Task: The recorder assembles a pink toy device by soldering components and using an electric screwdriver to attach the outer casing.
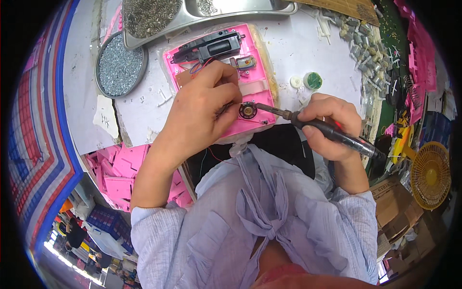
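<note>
A pink plastic housing (234,44) lies on the bench in front of me, its inner side facing up. Near its lower right edge sits a small round speaker (248,111). My left hand (204,103) is closed in a pinch just left of the speaker, on what looks like a thin wire; the fingers hide most of it. My right hand (332,126) grips a soldering iron (344,137), its tip at the speaker's right side. A black battery compartment (219,46) and a small motor (244,63) sit farther up in the housing, with red and blue wires nearby.
A round dish of screws (121,65) stands at left, below a metal tray (192,21) of small metal parts. A green-topped spool (313,81) is right of the housing. Small motors (365,53) heap at far right. Pink plastic pieces (122,171) lie lower left; a yellow fan (429,176) stands right.
</note>
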{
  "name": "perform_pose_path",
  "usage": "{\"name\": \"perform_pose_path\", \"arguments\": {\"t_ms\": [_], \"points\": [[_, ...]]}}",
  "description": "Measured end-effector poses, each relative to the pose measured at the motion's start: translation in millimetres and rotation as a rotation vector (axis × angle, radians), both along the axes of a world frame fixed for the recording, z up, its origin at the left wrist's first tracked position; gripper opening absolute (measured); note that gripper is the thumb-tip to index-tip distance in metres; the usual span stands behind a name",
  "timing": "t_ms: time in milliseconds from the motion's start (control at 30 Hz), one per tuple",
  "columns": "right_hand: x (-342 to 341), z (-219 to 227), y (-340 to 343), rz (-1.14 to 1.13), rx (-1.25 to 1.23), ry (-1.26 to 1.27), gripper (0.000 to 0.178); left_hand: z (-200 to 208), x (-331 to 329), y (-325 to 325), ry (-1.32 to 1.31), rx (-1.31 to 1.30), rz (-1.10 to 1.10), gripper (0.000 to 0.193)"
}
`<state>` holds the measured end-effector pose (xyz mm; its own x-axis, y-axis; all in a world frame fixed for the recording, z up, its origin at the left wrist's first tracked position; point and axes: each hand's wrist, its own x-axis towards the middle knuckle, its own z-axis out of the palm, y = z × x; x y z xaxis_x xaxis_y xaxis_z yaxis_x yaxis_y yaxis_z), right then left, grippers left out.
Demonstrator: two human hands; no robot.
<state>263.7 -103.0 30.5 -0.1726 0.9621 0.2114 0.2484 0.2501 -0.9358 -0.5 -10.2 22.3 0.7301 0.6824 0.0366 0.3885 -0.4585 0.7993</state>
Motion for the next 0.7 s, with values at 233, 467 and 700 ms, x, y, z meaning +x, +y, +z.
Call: {"name": "perform_pose_path", "arguments": {"t_ms": [233,467,700], "points": [[-2.7,0.5,5.3,0.028,-0.001,-0.055,0.021,0.0,0.9,-2.0,0.003,0.013,0.003,0.018],[-4.1,-0.4,8.4,0.049,0.017,-0.076,0.021,-0.7,1.5,0.8,0.020,0.032,-0.032,0.019],[-5.4,6.2,13.1,0.074,0.036,-0.133,0.022,-0.6,1.7,0.7,0.008,0.043,-0.040,0.019]]}}
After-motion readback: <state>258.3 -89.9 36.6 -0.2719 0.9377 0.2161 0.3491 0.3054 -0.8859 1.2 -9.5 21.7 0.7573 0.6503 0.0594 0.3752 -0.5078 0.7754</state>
